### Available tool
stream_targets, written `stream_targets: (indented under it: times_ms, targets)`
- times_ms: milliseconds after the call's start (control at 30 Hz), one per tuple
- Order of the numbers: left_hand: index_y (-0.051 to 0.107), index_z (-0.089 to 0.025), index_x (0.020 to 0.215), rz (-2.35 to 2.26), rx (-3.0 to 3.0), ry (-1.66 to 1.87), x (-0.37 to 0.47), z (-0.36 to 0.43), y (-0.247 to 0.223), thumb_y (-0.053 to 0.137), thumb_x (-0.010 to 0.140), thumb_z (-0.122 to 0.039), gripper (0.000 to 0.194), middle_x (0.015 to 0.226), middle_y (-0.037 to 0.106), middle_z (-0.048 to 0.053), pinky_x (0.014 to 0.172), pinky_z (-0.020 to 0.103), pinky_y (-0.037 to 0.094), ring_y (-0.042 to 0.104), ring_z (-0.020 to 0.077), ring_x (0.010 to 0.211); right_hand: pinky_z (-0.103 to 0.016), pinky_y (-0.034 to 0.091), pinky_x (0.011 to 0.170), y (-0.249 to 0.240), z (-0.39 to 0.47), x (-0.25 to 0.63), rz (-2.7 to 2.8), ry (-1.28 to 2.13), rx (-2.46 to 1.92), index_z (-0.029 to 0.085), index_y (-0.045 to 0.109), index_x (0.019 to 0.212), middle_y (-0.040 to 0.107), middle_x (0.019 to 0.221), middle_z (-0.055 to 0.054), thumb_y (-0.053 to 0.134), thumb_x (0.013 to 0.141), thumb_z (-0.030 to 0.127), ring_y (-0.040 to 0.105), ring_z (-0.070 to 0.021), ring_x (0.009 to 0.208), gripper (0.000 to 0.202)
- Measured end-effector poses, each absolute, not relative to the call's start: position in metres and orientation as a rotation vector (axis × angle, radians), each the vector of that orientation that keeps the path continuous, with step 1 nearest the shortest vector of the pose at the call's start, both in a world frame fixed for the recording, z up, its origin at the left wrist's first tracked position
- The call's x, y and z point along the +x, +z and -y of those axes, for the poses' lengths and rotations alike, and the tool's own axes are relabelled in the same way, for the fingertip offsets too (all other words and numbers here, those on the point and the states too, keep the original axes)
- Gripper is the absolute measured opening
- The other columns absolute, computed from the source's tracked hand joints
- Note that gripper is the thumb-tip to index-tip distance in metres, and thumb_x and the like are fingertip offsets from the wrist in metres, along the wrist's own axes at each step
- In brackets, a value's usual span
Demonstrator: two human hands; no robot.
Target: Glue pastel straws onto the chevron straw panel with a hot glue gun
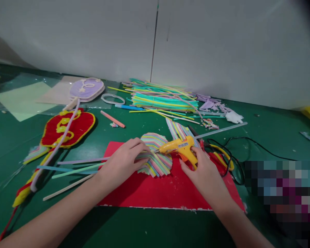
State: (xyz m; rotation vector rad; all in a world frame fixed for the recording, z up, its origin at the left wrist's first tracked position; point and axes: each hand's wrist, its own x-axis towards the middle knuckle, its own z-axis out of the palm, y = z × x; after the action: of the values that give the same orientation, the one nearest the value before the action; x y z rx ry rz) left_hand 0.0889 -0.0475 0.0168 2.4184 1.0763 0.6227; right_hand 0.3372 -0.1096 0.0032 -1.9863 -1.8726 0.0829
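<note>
A round piece made of striped pastel pipe cleaners (157, 165) lies on a red board (155, 196). My left hand (127, 160) is closed over its left side, with fingertips pressed together near the middle. Loose pastel pipe cleaners (74, 175) run out leftward from under that hand; exactly how they sit in the fingers is hidden. In my right hand (201, 168) is a yellow hot glue gun (179, 147), held by its handle. Its metal nozzle points left, close to my left fingertips and just above the striped piece. A clear glue stick (220, 130) sticks out of its back.
A bundle of pastel pipe cleaners (165, 98) lies at the back, with purple scraps (212, 103) and a crumpled white tissue (234, 117) beside it. Left are a red-and-yellow fan (69, 129) and a purple fan (86, 90). A black cord (263, 146) coils at right.
</note>
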Motion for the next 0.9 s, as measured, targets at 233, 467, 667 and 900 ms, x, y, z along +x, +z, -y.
stream_targets:
  times_ms: [233, 467, 667, 900]
  targets:
    - [0.058, -0.019, 0.11, -0.866, 2.774, 0.489, 0.091, 0.053, 0.018, 0.041, 0.096, -0.019, 0.022, 0.106, 0.062, 0.007, 0.083, 0.033, 0.047, 0.058, 0.0202, 0.097, -0.039, 0.054, 0.07, -0.002, 0.111, 0.335, 1.88, 0.099, -1.976, 0.017, 0.05, 0.118, 0.062, 0.118, -0.017, 0.05, 0.085, 0.043, 0.065, -0.0303, 0.096, 0.042]
    - [0.06, -0.017, 0.106, -0.613, 3.228, 0.201, 0.116, 0.066, 0.033, 0.034, 0.095, -0.01, 0.029, 0.093, 0.066, 0.007, 0.065, 0.03, 0.048, 0.061, 0.0196, 0.08, -0.041, 0.054, 0.076, -0.008, 0.111, 0.338, 1.921, 0.003, -1.907, 0.014, 0.051, 0.118, 0.062, 0.116, -0.018, 0.049, 0.086, 0.042, 0.064, -0.0309, 0.101, 0.043]
    - [0.061, -0.016, 0.093, -0.624, 3.246, 0.599, 0.11, 0.063, 0.025, 0.036, 0.096, -0.011, 0.026, 0.081, 0.068, 0.003, 0.059, 0.028, 0.047, 0.063, 0.0165, 0.069, -0.038, 0.055, 0.072, -0.008, 0.113, 0.34, 1.922, -0.071, -1.847, 0.013, 0.052, 0.116, 0.064, 0.111, -0.017, 0.049, 0.087, 0.043, 0.066, -0.0284, 0.094, 0.041]
    - [0.06, -0.02, 0.099, -1.089, 2.765, 0.948, 0.095, 0.055, 0.009, 0.043, 0.097, -0.028, 0.019, 0.076, 0.073, -0.002, 0.049, 0.018, 0.043, 0.063, 0.0087, 0.053, -0.034, 0.055, 0.066, -0.003, 0.115, 0.338, 1.884, -0.022, -1.851, 0.014, 0.054, 0.11, 0.067, 0.1, -0.014, 0.045, 0.089, 0.041, 0.068, -0.0257, 0.085, 0.035]
